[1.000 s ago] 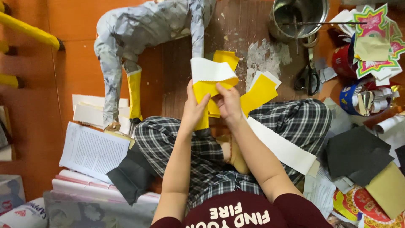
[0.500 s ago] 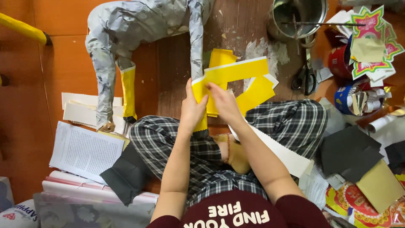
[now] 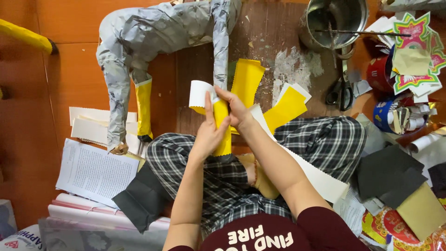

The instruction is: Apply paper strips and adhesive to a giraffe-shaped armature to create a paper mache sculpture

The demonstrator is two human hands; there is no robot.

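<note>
A grey papier-mâché animal figure (image 3: 153, 32) stands on the floor in front of me; one back leg (image 3: 144, 109) is covered in yellow. My left hand (image 3: 209, 132) presses a yellow paper strip (image 3: 222, 128) against the figure's front leg (image 3: 220, 56). My right hand (image 3: 236, 108) grips the same strip near its white curled end (image 3: 199, 93). Other yellow scalloped strips (image 3: 288, 108) lie just right of my hands, one of them (image 3: 247, 79) behind the leg. A long white strip (image 3: 320, 179) lies across my right thigh.
A metal pot (image 3: 334, 18) with a stick across it stands at the top right, scissors (image 3: 340, 90) below it. Coloured paper, tins and a star decoration (image 3: 416, 51) crowd the right. Printed sheets (image 3: 95, 172) and dark paper (image 3: 139, 200) lie at the left.
The strip, held flat and wide between both hands before, is now upright against the figure's leg, with its white end curled to the left. Both hands have come closer together.
</note>
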